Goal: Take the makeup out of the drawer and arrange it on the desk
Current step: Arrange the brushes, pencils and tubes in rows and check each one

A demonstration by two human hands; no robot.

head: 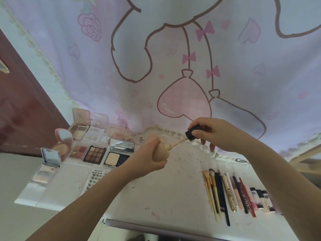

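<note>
Above the middle of the white desk, a rounded beige foundation bottle is gripped by the curled fingers of the left hand, its neck pointing right. A black cap is pinched between thumb and fingers of the right hand, and the thin applicator wand fixed to the cap is seen running down into the bottle's mouth. To the left, opened compacts and an eyeshadow palette are laid in rows, with a pink round mirror compact behind them and a lash tray nearer the front edge. To the right, a row of brushes, pencils and lip tubes is lined up side by side. Behind the desk, a pink cartoon curtain is hung; a dark red door is seen at far left.
</note>
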